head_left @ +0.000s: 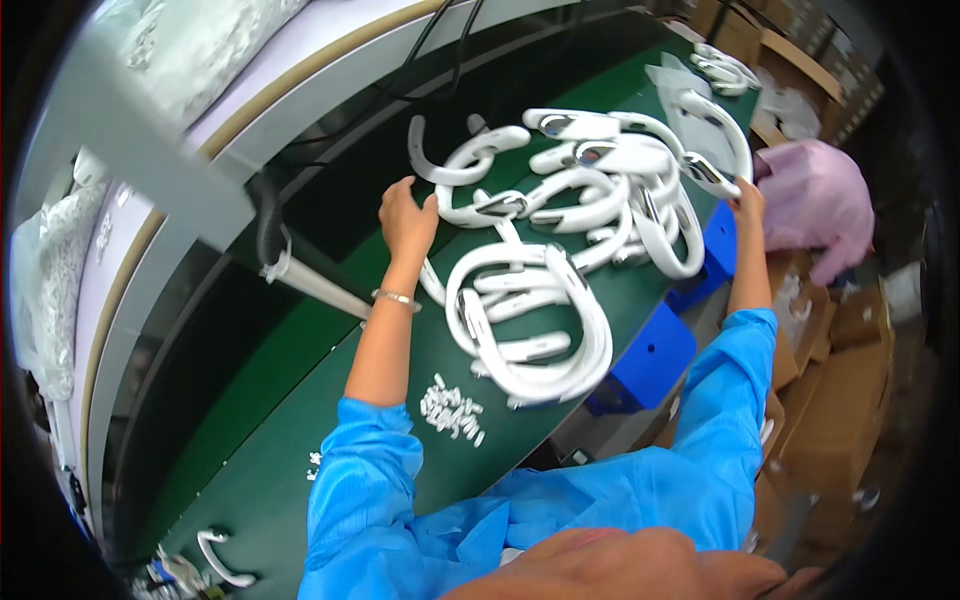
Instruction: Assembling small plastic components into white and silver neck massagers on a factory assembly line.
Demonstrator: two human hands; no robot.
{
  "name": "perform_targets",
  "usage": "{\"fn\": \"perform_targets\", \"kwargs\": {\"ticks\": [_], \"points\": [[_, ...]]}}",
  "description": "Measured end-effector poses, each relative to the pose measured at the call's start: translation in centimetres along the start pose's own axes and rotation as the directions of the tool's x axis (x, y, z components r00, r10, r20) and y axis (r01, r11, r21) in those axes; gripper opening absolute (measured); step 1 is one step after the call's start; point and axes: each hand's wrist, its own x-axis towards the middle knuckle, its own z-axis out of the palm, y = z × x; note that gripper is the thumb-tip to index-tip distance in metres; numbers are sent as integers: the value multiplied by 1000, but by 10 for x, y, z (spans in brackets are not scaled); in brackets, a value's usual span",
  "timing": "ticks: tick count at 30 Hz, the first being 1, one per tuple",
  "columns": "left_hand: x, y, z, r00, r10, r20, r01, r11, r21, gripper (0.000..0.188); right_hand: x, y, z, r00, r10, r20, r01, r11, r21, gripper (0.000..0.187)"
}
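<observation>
At the far right of the green table, my right hand (pixel 748 207) grips the lower end of a white C-shaped neckband piece (pixel 742 140) with a shiny silver pad. My left hand (pixel 407 218) is beside the left edge of a heap of similar white curved neckbands (pixel 600 190); its thumb and fingers are apart, and I see nothing held. Just past its fingertips lies a greyish curved piece (pixel 425 160). Nearer to me, several more neckbands (pixel 590 340) are stacked in a looped pile. Small white pegs (pixel 452 410) lie scattered to the left of that pile.
Blue bins (pixel 645 360) hang along the table's right edge. Beyond them are cardboard boxes (pixel 835 400) and a pink cloth (pixel 815 195). A grey post (pixel 150 130) with a light-coloured rod stands at the left. A clear plastic bag (pixel 690 110) lies at the far end.
</observation>
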Motion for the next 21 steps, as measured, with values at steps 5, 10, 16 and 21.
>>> {"fn": "perform_targets", "kwargs": {"ticks": [5, 10, 16, 21], "points": [[68, -9, 86, 957, 134, 259, -188, 962, 198, 67, 156, 77, 4, 953, 133, -271, -136, 991, 8, 31], [93, 9, 128, 888, -170, 427, -69, 870, 489, 84, 191, 107, 55, 948, 135, -288, -226, 923, -312, 39], [88, -4, 157, 957, 65, 283, -152, 942, 298, 73, 189, 43, 116, 665, -719, 202, 534, 269, -801, 46], [103, 1, 144, 958, 117, 261, -208, 913, 352, 53, 65, -9, 295, 542, -42, 839, 790, 365, -492, 65]]}}
